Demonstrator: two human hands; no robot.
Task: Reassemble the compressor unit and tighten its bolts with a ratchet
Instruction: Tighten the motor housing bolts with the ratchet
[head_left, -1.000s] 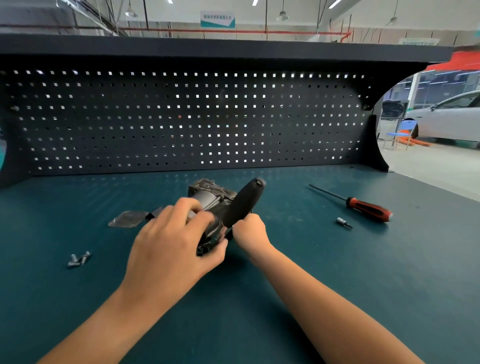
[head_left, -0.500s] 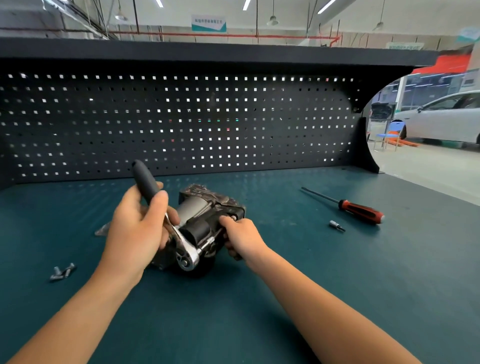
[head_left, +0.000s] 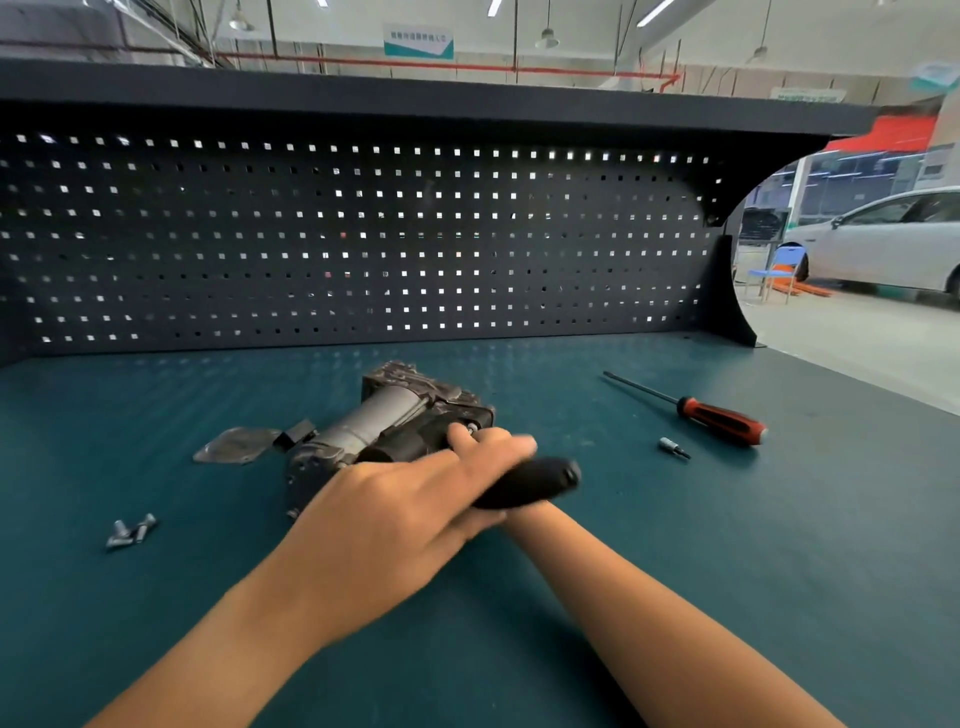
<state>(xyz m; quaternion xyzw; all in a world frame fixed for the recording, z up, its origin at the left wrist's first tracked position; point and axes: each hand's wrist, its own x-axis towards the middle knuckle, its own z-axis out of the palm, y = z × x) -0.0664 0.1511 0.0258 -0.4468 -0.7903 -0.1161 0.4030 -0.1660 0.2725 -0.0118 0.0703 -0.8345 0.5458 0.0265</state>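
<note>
Steel bolts (head_left: 130, 530) lie loose at the near left of the matte teal bench (head_left: 779, 571), so I judge the tightening only partly done. A thin flat plate (head_left: 234, 444) just left of the compressor may be unfitted. The compressor (head_left: 395, 415), a rough dark casting with a smooth grey cylinder, lies mid-bench. The left hand (head_left: 395, 525) is wrapped round the ratchet's (head_left: 535, 480) rounded black grip and lies across the right hand (head_left: 498, 519), which is mostly hidden, so I cannot tell its grip. Further right lie a small steel bit (head_left: 672, 447) and a red-handled screwdriver (head_left: 722, 415).
</note>
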